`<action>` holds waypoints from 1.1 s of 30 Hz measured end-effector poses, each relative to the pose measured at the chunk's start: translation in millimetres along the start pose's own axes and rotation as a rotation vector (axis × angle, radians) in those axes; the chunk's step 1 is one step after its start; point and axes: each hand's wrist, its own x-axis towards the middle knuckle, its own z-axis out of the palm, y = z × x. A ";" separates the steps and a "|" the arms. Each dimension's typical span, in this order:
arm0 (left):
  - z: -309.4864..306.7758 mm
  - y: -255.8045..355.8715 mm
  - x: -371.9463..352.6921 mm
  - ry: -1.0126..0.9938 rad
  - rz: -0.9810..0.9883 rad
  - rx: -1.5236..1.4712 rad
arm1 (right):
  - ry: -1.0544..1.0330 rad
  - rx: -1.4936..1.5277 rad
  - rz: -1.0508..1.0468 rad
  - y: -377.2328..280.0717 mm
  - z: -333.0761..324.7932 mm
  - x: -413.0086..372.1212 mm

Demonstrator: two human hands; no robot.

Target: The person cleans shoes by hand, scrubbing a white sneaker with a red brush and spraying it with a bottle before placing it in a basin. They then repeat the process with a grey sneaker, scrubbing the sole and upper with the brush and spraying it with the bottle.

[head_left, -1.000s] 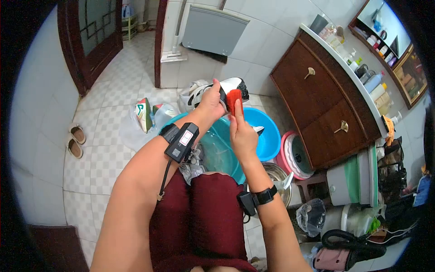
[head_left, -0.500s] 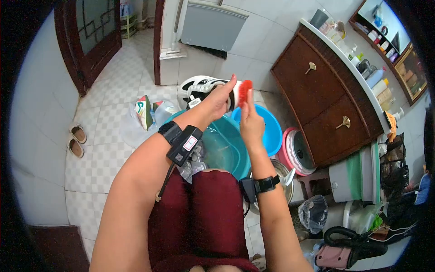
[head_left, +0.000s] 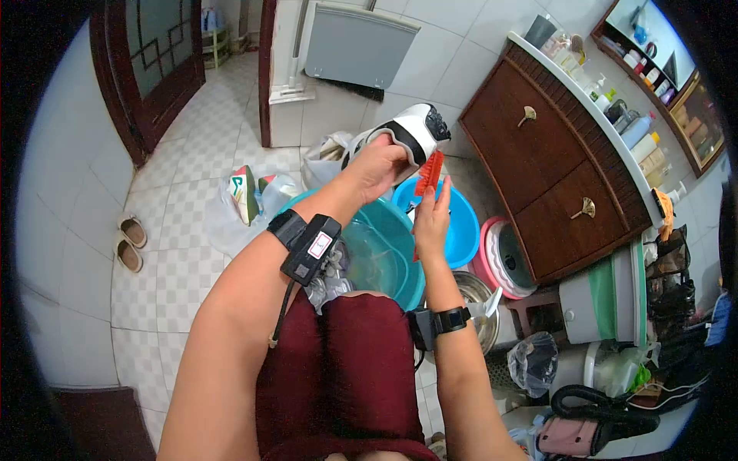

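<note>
My left hand [head_left: 382,169] is closed on a white and black sneaker [head_left: 408,132], its fingers inside the opening and its dark sole end facing up and right. In my right hand [head_left: 433,223] is a red scrub brush [head_left: 429,174], gripped by its handle, with the bristles against the shoe's lower edge. Both hands are raised above a teal basin [head_left: 400,289] with water in it. A blue basin [head_left: 466,223] stands just beyond my right hand.
Left of the basin lies a plastic bag [head_left: 231,219] beside a green-and-red patterned packet [head_left: 244,194]. Beige slippers [head_left: 129,253] sit by the left wall. A pink basin [head_left: 492,269], a metal bowl [head_left: 486,330] and a brown cabinet [head_left: 538,154] are on the right.
The sneaker has been turned and raised to the right, so its dark sole end now shows. The brush has shifted slightly right and down, from the shoe's side to its lower edge.
</note>
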 end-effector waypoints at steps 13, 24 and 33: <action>-4.2 -10.9 -14.1 -0.426 -0.016 1.491 | -0.530 0.835 0.936 -9.9 -53.7 27.9; 9.7 -20.1 -24.7 -0.412 0.388 1.862 | -0.433 1.347 0.770 46.8 -17.2 -32.7; -70.5 -23.8 9.1 0.412 -0.106 0.629 | -0.296 1.622 0.605 14.1 3.5 -18.1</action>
